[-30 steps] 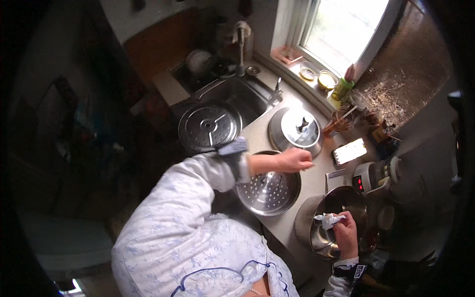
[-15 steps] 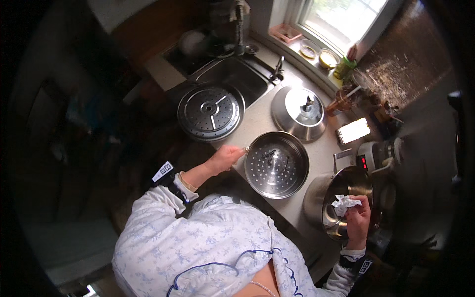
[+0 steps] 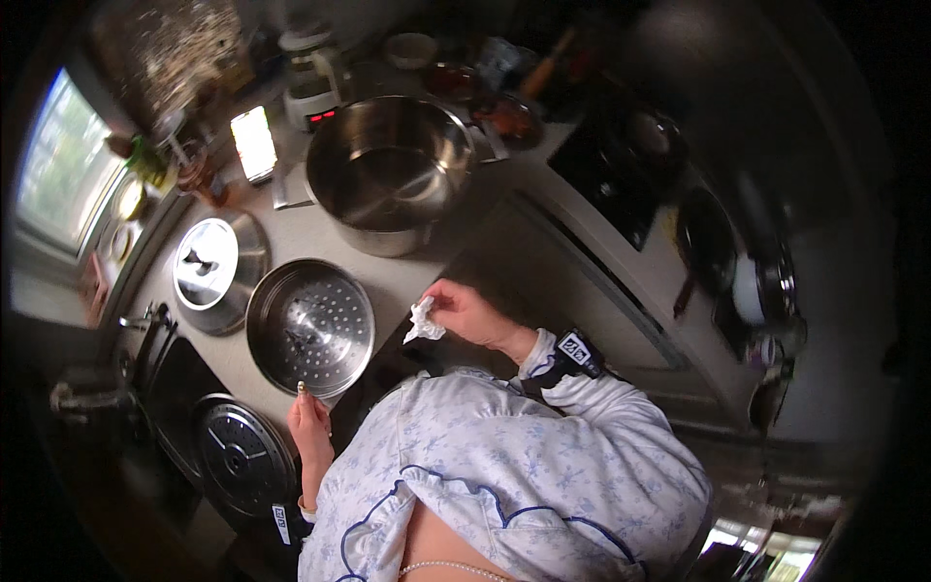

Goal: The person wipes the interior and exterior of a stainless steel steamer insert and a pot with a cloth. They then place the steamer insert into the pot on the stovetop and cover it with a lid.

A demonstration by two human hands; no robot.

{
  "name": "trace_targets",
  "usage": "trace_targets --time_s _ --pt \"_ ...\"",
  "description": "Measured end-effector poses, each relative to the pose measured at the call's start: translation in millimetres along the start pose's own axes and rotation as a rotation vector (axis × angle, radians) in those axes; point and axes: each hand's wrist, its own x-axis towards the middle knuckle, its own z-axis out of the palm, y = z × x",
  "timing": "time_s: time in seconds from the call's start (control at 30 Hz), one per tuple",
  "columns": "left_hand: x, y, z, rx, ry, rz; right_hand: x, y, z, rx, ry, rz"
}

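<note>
My right hand pinches a crumpled white tissue above the counter's front edge. To its left, a round steel steamer basket with a perforated bottom stands on the counter. My left hand is closed at the basket's near rim, apparently on its small side handle; the exact hold is partly hidden. Beyond the tissue stands a deep steel pot, uncovered, its inside shiny. A domed steel lid with a knob lies left of the basket. Near my left forearm is a dark, round perforated steel plate.
A lit phone leans behind the lid, beside a white appliance with a red display. The sink and tap are at the left, below a window. A black cooktop and pans occupy the right.
The view has swung toward the right. My right hand has come out of the deep pot with the tissue and is now in front of it. My left hand stays at the basket's rim.
</note>
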Motion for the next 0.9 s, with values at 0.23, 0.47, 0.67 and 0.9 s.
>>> trace_targets --time_s 0.23,0.47,0.67,0.9 --pt "-8.8 17.8 43.9 0.132 -0.201 0.030 -43.5 23.9 -21.5 0.046 0.228 -0.031" --pt "-52.5 6.6 49.5 0.018 -0.162 -0.078 -45.4 72.5 -30.8 0.499 0.366 0.182" --pt "-131.7 -12.4 45.2 0.059 -0.026 0.019 -5.1 105.9 -47.9 0.493 0.144 0.032" --pt "-224.3 -33.3 59.3 0.067 0.295 -0.042 66.0 53.1 -51.3 0.382 -0.014 0.120"
